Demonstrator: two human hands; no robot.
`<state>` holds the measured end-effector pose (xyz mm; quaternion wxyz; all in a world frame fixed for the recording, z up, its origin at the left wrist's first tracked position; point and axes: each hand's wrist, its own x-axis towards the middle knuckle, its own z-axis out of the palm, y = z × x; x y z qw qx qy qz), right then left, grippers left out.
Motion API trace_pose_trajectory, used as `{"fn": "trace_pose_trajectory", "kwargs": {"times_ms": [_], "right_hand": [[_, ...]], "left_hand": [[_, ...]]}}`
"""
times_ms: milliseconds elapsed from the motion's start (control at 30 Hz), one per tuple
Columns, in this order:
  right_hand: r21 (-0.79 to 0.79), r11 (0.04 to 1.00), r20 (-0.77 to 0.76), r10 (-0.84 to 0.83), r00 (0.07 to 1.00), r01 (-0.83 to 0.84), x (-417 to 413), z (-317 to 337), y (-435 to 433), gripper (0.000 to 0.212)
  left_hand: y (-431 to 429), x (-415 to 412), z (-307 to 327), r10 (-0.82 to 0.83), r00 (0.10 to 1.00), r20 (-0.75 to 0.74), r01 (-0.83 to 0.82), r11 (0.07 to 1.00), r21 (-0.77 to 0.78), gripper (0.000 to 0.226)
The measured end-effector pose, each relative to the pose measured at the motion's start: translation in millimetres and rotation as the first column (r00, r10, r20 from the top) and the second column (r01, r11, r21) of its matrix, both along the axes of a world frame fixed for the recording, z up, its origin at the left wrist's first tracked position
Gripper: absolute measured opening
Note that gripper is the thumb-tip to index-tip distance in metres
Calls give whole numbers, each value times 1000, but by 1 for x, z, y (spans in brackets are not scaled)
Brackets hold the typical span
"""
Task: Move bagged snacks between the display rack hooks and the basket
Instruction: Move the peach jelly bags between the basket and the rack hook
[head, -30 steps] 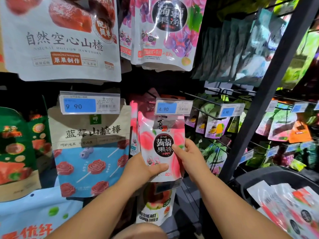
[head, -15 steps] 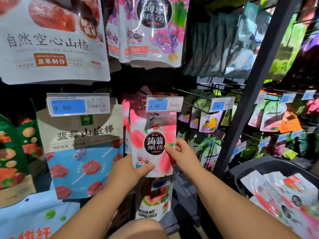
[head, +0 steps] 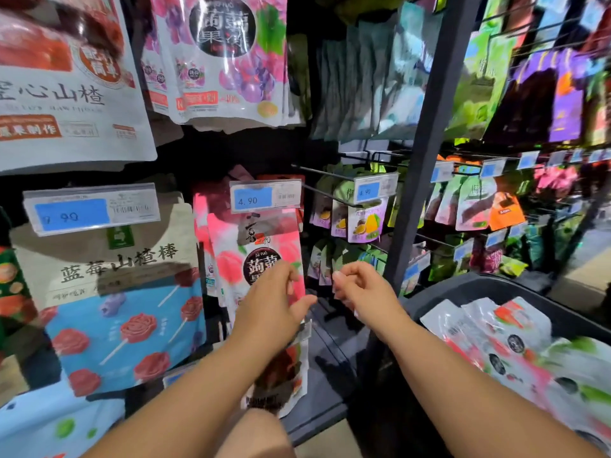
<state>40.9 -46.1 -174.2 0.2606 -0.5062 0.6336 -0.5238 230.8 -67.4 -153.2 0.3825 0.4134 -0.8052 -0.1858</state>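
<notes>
**A:** Where is the snack bag?

**B:** The pink jelly bag [head: 264, 256] hangs on the rack. Its top edge is tucked behind the 4.90 price tag [head: 265, 196]. More pink bags hang right behind it and show past its left edge.

**A:** And the hands?

**B:** The left hand [head: 274, 309] is in front of the pink jelly bag's lower half. Its fingers lie fairly straight across the face and the thumb is spread out near the right edge. Blur hides whether the fingers actually touch. The right hand [head: 363, 292] is just right of the bag, clear of its edge, with fingers curled in and holding nothing.

**A:** Any room around it?

**B:** There is little on the left, where the blue-and-tan lollipop bag [head: 109, 292] hangs just beside it. To the right is a dark open gap crossed by thin wire hooks [head: 330, 195], reaching as far as the black upright post [head: 426, 160]. The right hand is in that gap.

**A:** Below?

**B:** A red-fruit bag [head: 281, 375] hangs under the pink jelly bag, partly behind the left forearm.

**A:** The basket?

**B:** The dark basket [head: 496, 287] is to the lower right of the pink jelly bag, past the post. Several similar bags [head: 502, 338] lie in it. Its rim is well apart from the bag's right edge.
</notes>
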Motion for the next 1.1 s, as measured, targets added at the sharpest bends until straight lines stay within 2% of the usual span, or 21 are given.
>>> {"fn": "trace_pose_trajectory", "kwargs": {"times_ms": [133, 233, 400, 467, 533, 633, 833, 933, 1000, 1100], "right_hand": [[-16, 998, -105, -55, 993, 54, -39, 5, 34, 11], [69, 991, -242, -93, 966, 113, -87, 10, 74, 12], [325, 914, -426, -85, 900, 241, -179, -3, 160, 14], [416, 867, -461, -59, 886, 274, -197, -11, 190, 21], [452, 836, -489, -60, 870, 311, -206, -20, 212, 29], [466, 841, -441, -49, 896, 275, -213, -35, 227, 37], [447, 875, -465, 52, 884, 183, -211, -47, 215, 42], [465, 864, -493, 73, 867, 192, -212, -53, 216, 45], [473, 860, -488, 78, 869, 189, -215, -56, 217, 38], [430, 877, -487, 25, 873, 215, -213, -59, 219, 11]], "left_hand": [[0, -52, -1, -192, 978, 79, 187, 980, 61, 24], [10, -96, -12, -336, 926, 169, 324, 941, 93, 20], [48, -161, -41, -615, 755, 226, 601, 788, 136, 14], [59, -178, -53, -685, 667, 292, 682, 720, 131, 22], [67, -188, -64, -714, 617, 331, 722, 681, 123, 33], [71, -192, -73, -724, 597, 346, 756, 652, 60, 52], [72, -191, -75, -739, 616, 274, 757, 651, 55, 55], [73, -191, -76, -740, 621, 260, 751, 657, 76, 55], [73, -191, -76, -740, 623, 254, 747, 659, 86, 55], [74, -191, -76, -741, 623, 252, 745, 660, 96, 55]]}}
